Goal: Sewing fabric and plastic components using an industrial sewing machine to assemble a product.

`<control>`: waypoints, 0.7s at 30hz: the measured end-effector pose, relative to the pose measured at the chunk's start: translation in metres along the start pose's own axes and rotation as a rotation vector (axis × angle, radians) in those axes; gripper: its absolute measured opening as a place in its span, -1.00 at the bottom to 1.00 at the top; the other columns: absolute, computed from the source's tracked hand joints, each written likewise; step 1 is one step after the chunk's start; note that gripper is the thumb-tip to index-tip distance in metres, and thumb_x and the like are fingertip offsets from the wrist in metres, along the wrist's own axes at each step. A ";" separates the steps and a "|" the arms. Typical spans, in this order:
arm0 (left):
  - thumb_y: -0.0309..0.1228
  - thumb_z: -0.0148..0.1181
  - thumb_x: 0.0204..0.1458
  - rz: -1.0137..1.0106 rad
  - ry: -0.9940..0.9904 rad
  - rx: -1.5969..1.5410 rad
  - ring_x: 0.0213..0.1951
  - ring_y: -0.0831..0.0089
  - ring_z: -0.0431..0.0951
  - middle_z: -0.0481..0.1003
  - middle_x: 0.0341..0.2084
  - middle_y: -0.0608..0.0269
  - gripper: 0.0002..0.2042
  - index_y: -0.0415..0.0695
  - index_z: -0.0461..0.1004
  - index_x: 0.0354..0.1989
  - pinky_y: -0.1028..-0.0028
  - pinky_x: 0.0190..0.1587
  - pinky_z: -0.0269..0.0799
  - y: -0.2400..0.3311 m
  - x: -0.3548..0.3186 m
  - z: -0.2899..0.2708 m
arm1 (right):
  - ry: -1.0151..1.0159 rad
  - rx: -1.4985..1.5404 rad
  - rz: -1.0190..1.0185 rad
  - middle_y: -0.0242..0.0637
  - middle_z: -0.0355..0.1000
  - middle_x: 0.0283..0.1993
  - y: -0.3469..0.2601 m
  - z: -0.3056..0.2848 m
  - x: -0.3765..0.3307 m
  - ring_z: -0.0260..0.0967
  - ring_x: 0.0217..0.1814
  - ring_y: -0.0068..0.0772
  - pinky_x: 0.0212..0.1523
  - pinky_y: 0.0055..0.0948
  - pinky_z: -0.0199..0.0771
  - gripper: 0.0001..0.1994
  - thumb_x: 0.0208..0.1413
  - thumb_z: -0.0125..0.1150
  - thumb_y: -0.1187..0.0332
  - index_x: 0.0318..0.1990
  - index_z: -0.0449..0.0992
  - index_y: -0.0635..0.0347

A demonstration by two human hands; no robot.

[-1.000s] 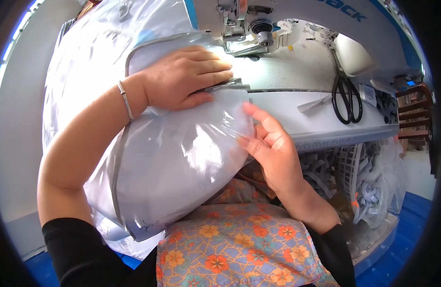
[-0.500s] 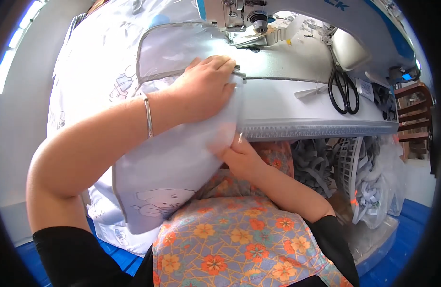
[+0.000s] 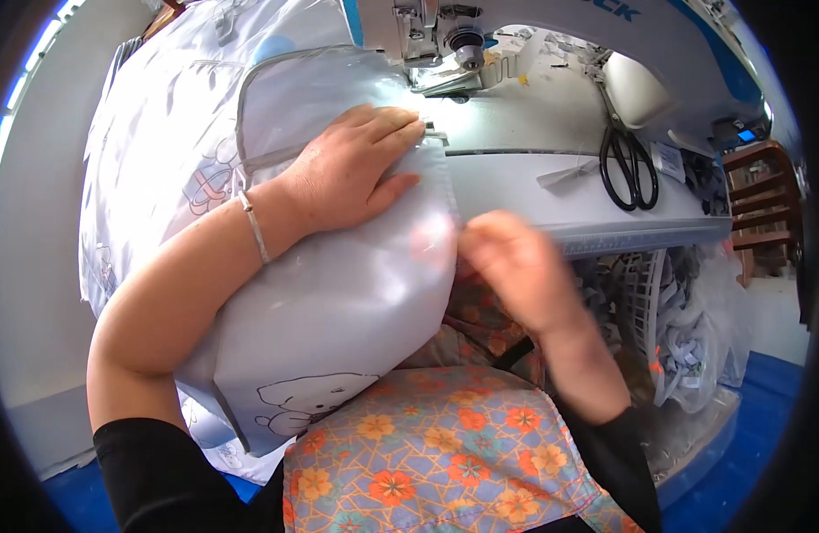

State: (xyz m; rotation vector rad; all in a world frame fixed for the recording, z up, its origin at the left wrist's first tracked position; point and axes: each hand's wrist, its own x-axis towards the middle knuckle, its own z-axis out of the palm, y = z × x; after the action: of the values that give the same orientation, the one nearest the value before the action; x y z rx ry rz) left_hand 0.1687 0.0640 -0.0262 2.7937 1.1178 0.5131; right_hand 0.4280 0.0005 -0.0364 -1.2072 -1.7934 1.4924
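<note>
A puffy pale blue-grey quilted bag (image 3: 329, 293) with a cartoon bear print and a zipper edge lies half on the sewing table, half hanging over my lap. My left hand (image 3: 352, 164) presses flat on its top near the zipper, a thin bracelet on the wrist. My right hand (image 3: 511, 266) is blurred with motion just right of the bag's side, below the table edge, and appears to hold nothing. The sewing machine's presser foot (image 3: 445, 67) stands just beyond the bag.
Black scissors (image 3: 627, 164) lie on the white sewing table (image 3: 551, 133) at right. More pale printed fabric (image 3: 152, 151) is piled at left. A white basket of fabric scraps (image 3: 684, 320) sits under the table at right. A floral apron covers my lap.
My right hand has come out from under the bag and moved right, now blurred. My left hand stays pressed on the bag's top. The view has shifted slightly closer.
</note>
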 end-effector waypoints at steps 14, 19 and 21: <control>-0.30 0.26 0.00 -0.018 0.164 0.025 0.04 0.08 0.46 0.50 -0.04 0.05 -0.69 -0.22 0.50 -0.13 0.17 0.13 0.39 0.016 0.006 0.014 | 0.149 0.316 0.090 -0.30 0.38 -0.24 0.017 -0.134 -0.028 0.33 -0.43 -0.61 -0.33 -0.58 0.41 -0.42 0.18 0.12 0.40 0.38 0.22 0.15; -0.53 0.17 -0.02 -0.005 0.331 0.002 -0.19 0.09 0.51 0.53 -0.27 0.12 -0.93 -0.22 0.48 -0.35 0.21 -0.10 0.48 0.005 0.011 0.020 | -0.020 0.589 0.522 -0.41 0.44 -0.16 -0.037 -0.050 -0.028 0.31 -0.45 -0.65 -0.52 -0.61 0.44 -0.60 0.36 -0.05 0.05 0.10 0.39 0.19; -0.54 0.17 -0.02 0.008 0.357 -0.019 -0.22 0.09 0.52 0.53 -0.30 0.13 -0.94 -0.22 0.48 -0.36 0.22 -0.12 0.49 0.006 0.013 0.019 | -0.066 0.350 0.466 -0.46 0.30 -0.50 -0.038 -0.033 -0.018 0.23 -0.67 -0.68 -0.56 -0.63 0.37 -0.47 0.24 0.12 -0.16 0.05 0.38 0.12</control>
State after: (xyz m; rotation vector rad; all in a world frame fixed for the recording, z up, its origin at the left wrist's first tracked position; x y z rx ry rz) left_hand 0.1881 0.0691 -0.0388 2.7596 1.1491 1.0500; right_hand 0.4526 0.0017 0.0111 -1.4618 -1.2588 2.0221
